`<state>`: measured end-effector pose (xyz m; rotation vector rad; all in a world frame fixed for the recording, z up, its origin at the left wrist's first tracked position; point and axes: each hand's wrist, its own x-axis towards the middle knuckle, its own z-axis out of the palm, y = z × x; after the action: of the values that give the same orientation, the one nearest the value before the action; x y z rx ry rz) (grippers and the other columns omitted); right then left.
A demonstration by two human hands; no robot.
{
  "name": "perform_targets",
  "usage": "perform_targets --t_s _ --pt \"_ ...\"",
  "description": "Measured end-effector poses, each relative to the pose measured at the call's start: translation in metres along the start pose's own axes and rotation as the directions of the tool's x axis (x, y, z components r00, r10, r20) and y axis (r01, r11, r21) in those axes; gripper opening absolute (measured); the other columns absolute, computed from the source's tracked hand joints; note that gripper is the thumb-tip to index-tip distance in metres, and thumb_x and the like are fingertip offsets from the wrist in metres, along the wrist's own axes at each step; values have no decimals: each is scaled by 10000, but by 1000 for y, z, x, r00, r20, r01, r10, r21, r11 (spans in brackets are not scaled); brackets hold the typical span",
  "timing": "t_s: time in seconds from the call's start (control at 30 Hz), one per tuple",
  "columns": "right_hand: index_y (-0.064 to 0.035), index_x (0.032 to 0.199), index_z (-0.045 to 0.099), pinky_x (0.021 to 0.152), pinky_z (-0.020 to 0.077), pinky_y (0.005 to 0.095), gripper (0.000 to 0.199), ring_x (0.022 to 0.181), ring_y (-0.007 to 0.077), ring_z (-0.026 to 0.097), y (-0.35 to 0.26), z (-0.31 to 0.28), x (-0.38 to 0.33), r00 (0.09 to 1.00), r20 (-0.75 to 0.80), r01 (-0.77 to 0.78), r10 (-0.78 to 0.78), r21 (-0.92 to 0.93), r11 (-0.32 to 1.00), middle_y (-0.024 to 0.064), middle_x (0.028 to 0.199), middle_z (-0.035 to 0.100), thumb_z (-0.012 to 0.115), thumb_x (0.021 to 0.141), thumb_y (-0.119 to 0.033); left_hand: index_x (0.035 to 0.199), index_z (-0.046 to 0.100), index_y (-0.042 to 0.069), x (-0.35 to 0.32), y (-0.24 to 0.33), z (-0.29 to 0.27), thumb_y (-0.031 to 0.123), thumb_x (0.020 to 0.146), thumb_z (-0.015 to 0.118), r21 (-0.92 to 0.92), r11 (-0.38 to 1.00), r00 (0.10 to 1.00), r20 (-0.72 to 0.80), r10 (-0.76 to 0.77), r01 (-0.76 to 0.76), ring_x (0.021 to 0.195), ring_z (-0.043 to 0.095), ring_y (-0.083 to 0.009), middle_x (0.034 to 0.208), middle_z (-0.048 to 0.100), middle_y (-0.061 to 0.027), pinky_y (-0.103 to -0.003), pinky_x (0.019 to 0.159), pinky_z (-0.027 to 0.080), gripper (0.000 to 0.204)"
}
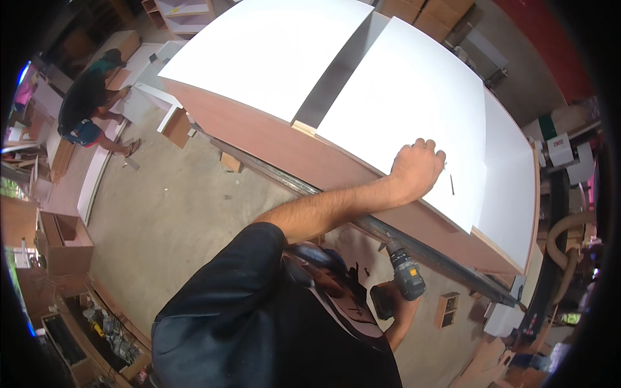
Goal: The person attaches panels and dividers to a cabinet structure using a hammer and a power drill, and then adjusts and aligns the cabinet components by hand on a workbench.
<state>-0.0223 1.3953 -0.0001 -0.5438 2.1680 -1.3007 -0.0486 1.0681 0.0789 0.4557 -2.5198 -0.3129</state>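
From my remote view, the person's left hand [419,168] is curled, knuckles up, low over the white panel [394,103]; its fingertips are hidden, so I cannot tell whether it grips anything. Just beside it, a thin dark pin, perhaps a screw or bit [452,185], lies on the panel. The right hand [405,309], lower and nearer the body, is wrapped around the handle of a cordless drill [407,271], its chuck toward the workpiece.

I judge the step in hand to be handling small fasteners on the panel, drill ready. The next move seems to call for a sure pinch with the left and a steady drill.

The panel forms the top of a large box-like unit with a brown side board [259,132], beside a dark rail [375,226]. Farther left, a co-worker [87,103] bends over pale boards.

The drill carries a yellow-orange patch and pale markings; I can read no writing on it.
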Motion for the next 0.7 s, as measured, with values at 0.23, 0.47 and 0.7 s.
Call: perform_targets --t_s 0.23,0.47,0.7 --pt "28 1034 693 696 558 328 350 763 109 630 13 23 49 954 298 -41 24 50 998 56 867 707 846 741 -84 1032 643 -49 4 -2 -26 175 955 693 -178 979 995 58 -86 95 842 636 -286 960 634 -195 -371 625 574 242" --pt "16 1141 696 760 586 348 467 843 137 698 -11 37 74 904 427 57 0 -119 991 103 956 760 881 742 -140 1108 679 36 -2 -79 -108 135 974 623 -644 763 978 -120 -172 55 788 670 -186 862 700 -63 -356 731 546 175" --pt "-3 1143 694 776 596 352 470 874 197 760 -56 49 87 874 481 76 68 -272 959 145 984 779 892 735 -125 1174 752 62 -52 -210 -179 192 968 718 -553 787 941 -17 -337 272 866 675 -149 988 747 -70 -313 785 551 247"
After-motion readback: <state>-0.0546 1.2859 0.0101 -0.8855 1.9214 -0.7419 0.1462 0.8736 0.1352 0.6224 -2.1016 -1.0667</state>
